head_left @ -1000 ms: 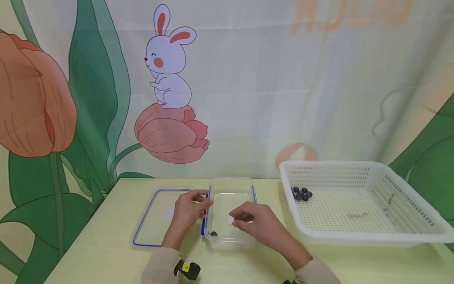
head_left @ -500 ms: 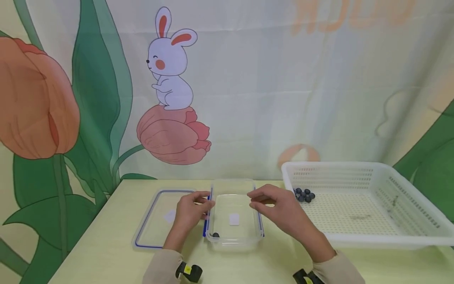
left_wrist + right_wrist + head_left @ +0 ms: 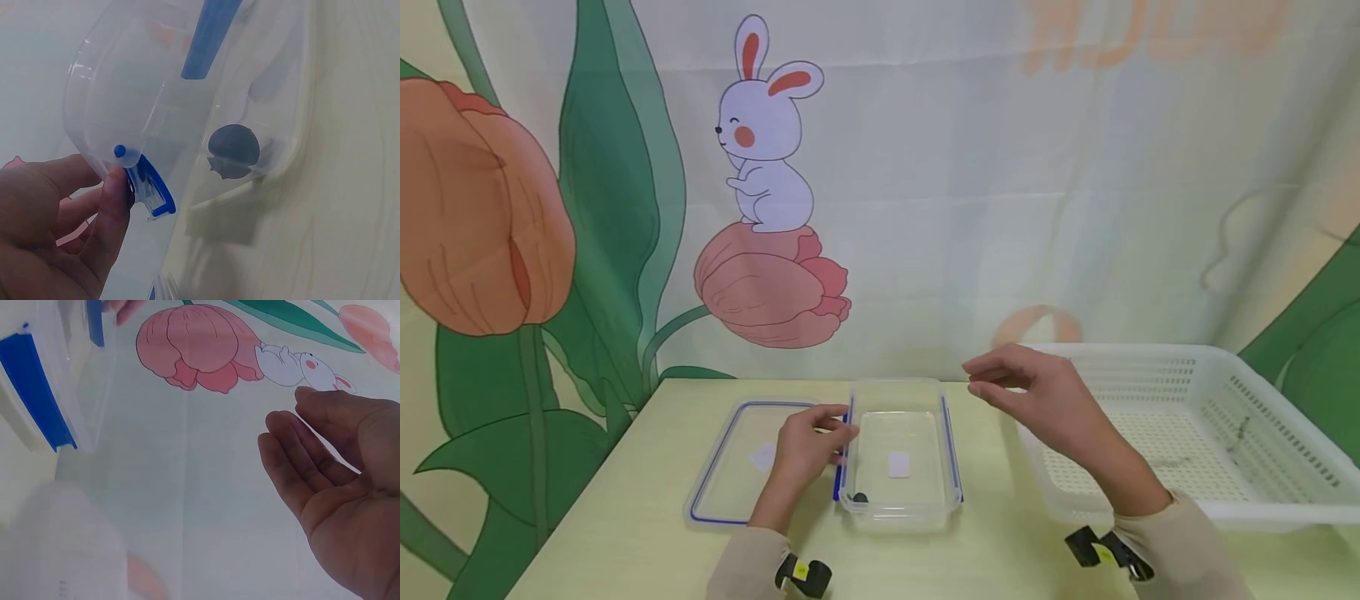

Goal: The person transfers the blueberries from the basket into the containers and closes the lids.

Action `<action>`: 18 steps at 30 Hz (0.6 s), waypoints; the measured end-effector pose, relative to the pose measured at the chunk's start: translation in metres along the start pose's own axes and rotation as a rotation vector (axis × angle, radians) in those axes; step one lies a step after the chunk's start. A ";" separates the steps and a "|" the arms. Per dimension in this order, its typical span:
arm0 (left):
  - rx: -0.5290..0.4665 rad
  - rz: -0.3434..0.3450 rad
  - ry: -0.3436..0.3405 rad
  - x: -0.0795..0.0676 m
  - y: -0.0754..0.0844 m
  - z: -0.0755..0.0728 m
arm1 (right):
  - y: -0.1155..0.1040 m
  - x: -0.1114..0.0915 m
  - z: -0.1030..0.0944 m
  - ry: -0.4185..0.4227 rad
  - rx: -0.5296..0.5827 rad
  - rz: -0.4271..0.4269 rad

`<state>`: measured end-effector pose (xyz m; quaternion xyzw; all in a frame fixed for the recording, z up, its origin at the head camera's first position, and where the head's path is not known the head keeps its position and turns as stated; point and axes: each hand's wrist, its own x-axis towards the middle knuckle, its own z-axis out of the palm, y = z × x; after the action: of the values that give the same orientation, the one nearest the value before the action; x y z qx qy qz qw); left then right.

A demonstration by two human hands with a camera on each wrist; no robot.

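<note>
A clear plastic food container [image 3: 898, 507] with blue side clips sits on the table, without its lid. One blueberry [image 3: 860, 498] lies in its near left corner; the left wrist view shows that blueberry [image 3: 234, 144] through the wall. My left hand [image 3: 807, 443] grips the container's left side at the rim, thumb and fingers on either side of the wall by a blue clip [image 3: 150, 187]. Raised between the container and the white basket [image 3: 1157, 501], my right hand [image 3: 1048, 398] has loosely bent, spread fingers and holds nothing. It hides the basket's left corner.
The clear lid [image 3: 702, 493] with a blue seal lies flat on the table [image 3: 602, 533], left of the container and partly behind my left hand. The basket takes up the table's right side. A printed curtain [image 3: 925, 208] hangs behind the table.
My right hand has risen from inside the container and moved right, over to the basket's left edge, covering the blueberries seen there before. My left hand keeps its grip on the container.
</note>
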<state>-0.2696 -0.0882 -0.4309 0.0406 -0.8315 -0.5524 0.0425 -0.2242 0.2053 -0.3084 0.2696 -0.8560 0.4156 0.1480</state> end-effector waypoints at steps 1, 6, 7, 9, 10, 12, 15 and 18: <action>-0.004 0.002 -0.001 0.000 0.000 0.000 | 0.000 0.001 -0.004 -0.001 -0.002 0.008; -0.011 0.012 -0.002 -0.001 0.000 -0.001 | 0.007 0.009 -0.019 -0.009 -0.040 0.020; -0.012 0.011 -0.001 -0.001 -0.001 -0.001 | 0.009 0.010 -0.022 -0.007 -0.053 0.015; -0.015 0.009 -0.001 -0.001 -0.001 -0.001 | 0.013 0.012 -0.026 -0.001 -0.074 -0.005; -0.013 0.016 -0.004 -0.001 -0.001 -0.001 | 0.016 0.013 -0.028 0.002 -0.082 -0.014; -0.015 0.018 -0.006 -0.001 -0.001 -0.001 | 0.021 0.015 -0.032 0.002 -0.076 -0.022; -0.010 0.027 -0.010 -0.001 -0.001 -0.002 | 0.030 0.018 -0.039 -0.016 -0.030 0.005; -0.004 0.025 -0.008 -0.001 -0.002 -0.002 | 0.040 0.019 -0.046 -0.040 -0.008 0.070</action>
<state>-0.2688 -0.0906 -0.4317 0.0277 -0.8312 -0.5534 0.0462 -0.2614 0.2551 -0.2965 0.2472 -0.8693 0.4115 0.1177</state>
